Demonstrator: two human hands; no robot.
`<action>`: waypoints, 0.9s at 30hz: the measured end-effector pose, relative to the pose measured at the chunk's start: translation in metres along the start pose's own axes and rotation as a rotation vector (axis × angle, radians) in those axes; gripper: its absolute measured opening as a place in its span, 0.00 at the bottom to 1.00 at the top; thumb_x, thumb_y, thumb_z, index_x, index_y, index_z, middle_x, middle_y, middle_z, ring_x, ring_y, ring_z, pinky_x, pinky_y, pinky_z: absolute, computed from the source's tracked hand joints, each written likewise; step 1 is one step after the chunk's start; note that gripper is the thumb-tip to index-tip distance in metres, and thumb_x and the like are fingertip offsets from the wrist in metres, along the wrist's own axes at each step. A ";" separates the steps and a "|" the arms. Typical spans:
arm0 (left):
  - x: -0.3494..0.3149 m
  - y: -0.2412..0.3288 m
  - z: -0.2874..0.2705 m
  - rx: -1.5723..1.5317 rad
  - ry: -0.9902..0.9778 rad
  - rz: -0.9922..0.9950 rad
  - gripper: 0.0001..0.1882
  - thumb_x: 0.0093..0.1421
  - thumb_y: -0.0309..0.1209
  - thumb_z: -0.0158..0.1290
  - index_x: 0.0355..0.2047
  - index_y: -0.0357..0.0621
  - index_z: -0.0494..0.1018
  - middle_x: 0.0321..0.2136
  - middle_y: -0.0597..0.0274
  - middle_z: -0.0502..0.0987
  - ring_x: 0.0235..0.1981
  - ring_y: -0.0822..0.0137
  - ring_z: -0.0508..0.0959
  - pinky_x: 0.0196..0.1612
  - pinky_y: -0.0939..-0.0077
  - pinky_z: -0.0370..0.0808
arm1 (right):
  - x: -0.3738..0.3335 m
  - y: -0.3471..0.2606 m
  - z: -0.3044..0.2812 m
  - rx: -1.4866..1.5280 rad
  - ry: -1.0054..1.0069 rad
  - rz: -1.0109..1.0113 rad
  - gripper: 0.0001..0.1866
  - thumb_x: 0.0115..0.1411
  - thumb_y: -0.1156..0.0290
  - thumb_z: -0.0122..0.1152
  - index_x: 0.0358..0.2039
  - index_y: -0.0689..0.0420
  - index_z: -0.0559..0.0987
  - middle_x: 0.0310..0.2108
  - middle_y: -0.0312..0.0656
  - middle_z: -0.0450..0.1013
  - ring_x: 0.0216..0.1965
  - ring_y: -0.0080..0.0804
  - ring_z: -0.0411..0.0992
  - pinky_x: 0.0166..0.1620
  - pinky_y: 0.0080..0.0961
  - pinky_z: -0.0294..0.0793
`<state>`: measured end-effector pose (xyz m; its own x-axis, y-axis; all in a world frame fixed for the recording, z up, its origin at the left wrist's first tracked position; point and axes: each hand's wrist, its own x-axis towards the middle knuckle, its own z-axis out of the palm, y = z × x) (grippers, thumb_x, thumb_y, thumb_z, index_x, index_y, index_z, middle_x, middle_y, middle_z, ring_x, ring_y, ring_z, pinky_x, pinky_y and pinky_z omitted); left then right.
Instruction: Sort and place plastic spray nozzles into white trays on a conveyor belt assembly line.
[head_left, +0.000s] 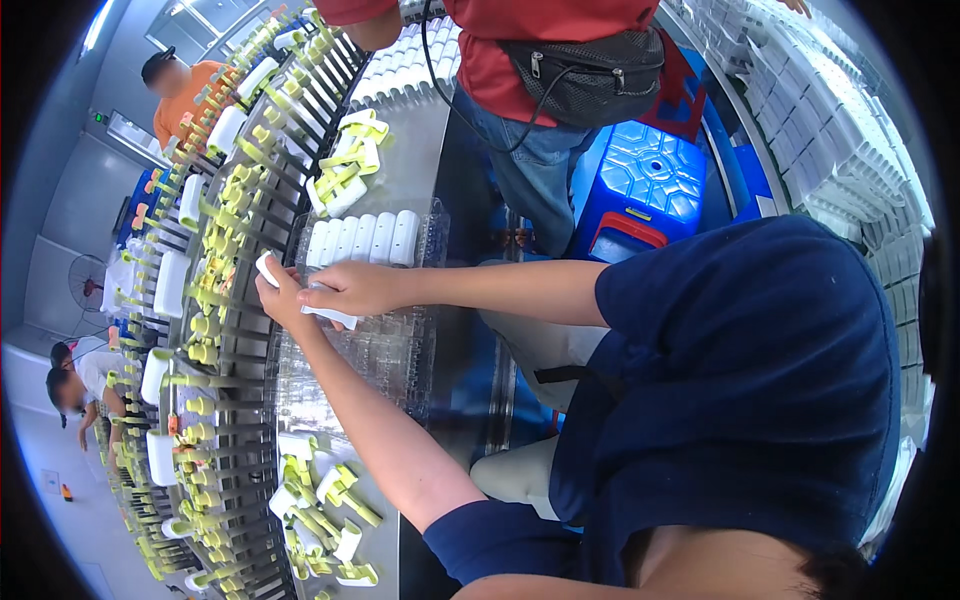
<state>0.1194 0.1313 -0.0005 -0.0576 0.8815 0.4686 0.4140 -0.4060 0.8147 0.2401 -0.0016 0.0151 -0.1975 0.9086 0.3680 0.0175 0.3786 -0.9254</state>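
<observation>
My left hand (283, 300) is closed around a rounded white plastic part (265, 267), whose end shows past the fingers. Against it, my right hand (355, 289) grips a thin white cloth-like piece (330, 316). Fingers hide most of both things, and I cannot tell exactly where they touch. Both hands are above a clear plastic tray (355, 375). Several white rounded plastic parts (363, 240) lie side by side at the tray's far end.
Yellow-green holders with white pieces (325, 505) lie on the near bench, more (350, 165) beyond the tray. A rack of holders (215, 330) runs along the left. A person in red (555, 70) stands ahead beside a blue stool (650, 175). White trays (830, 120) are stacked right.
</observation>
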 end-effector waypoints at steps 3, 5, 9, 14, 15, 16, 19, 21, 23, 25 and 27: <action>0.000 -0.002 -0.001 -0.010 -0.006 0.010 0.26 0.63 0.51 0.49 0.33 0.34 0.73 0.20 0.58 0.77 0.22 0.67 0.77 0.29 0.71 0.73 | 0.002 0.003 0.001 -0.016 0.009 -0.014 0.26 0.68 0.47 0.43 0.35 0.61 0.74 0.21 0.39 0.75 0.22 0.24 0.74 0.27 0.24 0.73; 0.001 -0.003 0.000 -0.022 -0.010 0.003 0.26 0.63 0.51 0.49 0.33 0.34 0.73 0.20 0.58 0.78 0.22 0.67 0.77 0.28 0.71 0.73 | 0.003 0.005 0.001 -0.025 0.016 -0.023 0.26 0.68 0.47 0.43 0.35 0.61 0.74 0.21 0.39 0.75 0.22 0.24 0.74 0.27 0.24 0.73; 0.000 -0.002 0.001 -0.040 -0.008 0.015 0.26 0.63 0.51 0.49 0.33 0.34 0.73 0.20 0.59 0.78 0.22 0.68 0.77 0.28 0.72 0.73 | 0.003 0.008 0.001 -0.044 0.030 -0.040 0.26 0.68 0.47 0.43 0.35 0.61 0.74 0.21 0.39 0.75 0.22 0.24 0.74 0.27 0.24 0.73; 0.002 -0.005 -0.001 -0.036 -0.010 0.011 0.26 0.63 0.51 0.49 0.33 0.34 0.73 0.20 0.59 0.78 0.21 0.68 0.77 0.28 0.72 0.73 | 0.001 0.003 0.001 -0.034 -0.009 -0.032 0.26 0.68 0.47 0.43 0.37 0.61 0.74 0.22 0.39 0.75 0.22 0.24 0.74 0.27 0.24 0.73; 0.001 -0.003 0.000 -0.025 -0.012 0.001 0.26 0.64 0.51 0.49 0.33 0.33 0.73 0.20 0.59 0.77 0.21 0.68 0.77 0.28 0.72 0.73 | 0.001 0.004 0.000 -0.035 -0.009 -0.032 0.26 0.68 0.47 0.43 0.37 0.61 0.74 0.22 0.39 0.75 0.22 0.24 0.74 0.27 0.24 0.73; 0.000 -0.002 0.000 -0.013 -0.015 -0.008 0.26 0.64 0.51 0.49 0.33 0.33 0.73 0.20 0.58 0.77 0.21 0.67 0.77 0.28 0.72 0.73 | 0.002 0.004 0.000 -0.030 -0.004 -0.030 0.26 0.68 0.47 0.43 0.37 0.61 0.74 0.22 0.39 0.75 0.22 0.24 0.74 0.27 0.24 0.73; -0.003 0.002 0.001 -0.035 -0.015 0.014 0.26 0.64 0.50 0.49 0.33 0.34 0.73 0.21 0.58 0.77 0.22 0.68 0.76 0.29 0.72 0.73 | 0.004 0.009 0.000 -0.032 0.011 -0.036 0.26 0.68 0.47 0.43 0.38 0.61 0.74 0.22 0.39 0.75 0.22 0.24 0.74 0.27 0.24 0.73; -0.002 0.000 0.000 -0.047 -0.015 0.006 0.26 0.64 0.50 0.49 0.33 0.34 0.73 0.21 0.58 0.77 0.22 0.68 0.76 0.29 0.72 0.73 | 0.004 0.008 0.002 -0.036 0.013 -0.045 0.26 0.68 0.47 0.43 0.38 0.61 0.74 0.22 0.39 0.75 0.22 0.24 0.74 0.27 0.23 0.73; 0.000 -0.002 -0.001 -0.059 -0.016 -0.001 0.26 0.64 0.50 0.49 0.33 0.33 0.73 0.21 0.58 0.77 0.22 0.68 0.76 0.29 0.72 0.73 | 0.002 0.006 0.003 0.022 0.009 -0.009 0.26 0.68 0.47 0.43 0.38 0.61 0.74 0.23 0.39 0.75 0.22 0.24 0.74 0.27 0.23 0.73; 0.002 -0.005 -0.002 -0.052 -0.019 -0.003 0.25 0.64 0.50 0.49 0.35 0.33 0.73 0.21 0.58 0.77 0.22 0.69 0.76 0.29 0.72 0.73 | 0.001 0.003 0.004 0.020 -0.001 0.001 0.26 0.68 0.46 0.43 0.38 0.61 0.74 0.23 0.39 0.75 0.22 0.24 0.74 0.27 0.23 0.73; -0.001 -0.002 0.000 -0.064 -0.027 0.006 0.25 0.64 0.49 0.49 0.35 0.33 0.73 0.21 0.58 0.77 0.22 0.69 0.76 0.29 0.72 0.73 | 0.001 0.003 0.001 0.017 -0.004 0.013 0.26 0.68 0.46 0.43 0.37 0.61 0.74 0.23 0.39 0.75 0.23 0.24 0.74 0.27 0.23 0.73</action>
<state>0.1186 0.1310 -0.0022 -0.0306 0.8848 0.4650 0.3556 -0.4251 0.8324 0.2386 -0.0001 0.0125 -0.2010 0.9130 0.3552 0.0031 0.3631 -0.9317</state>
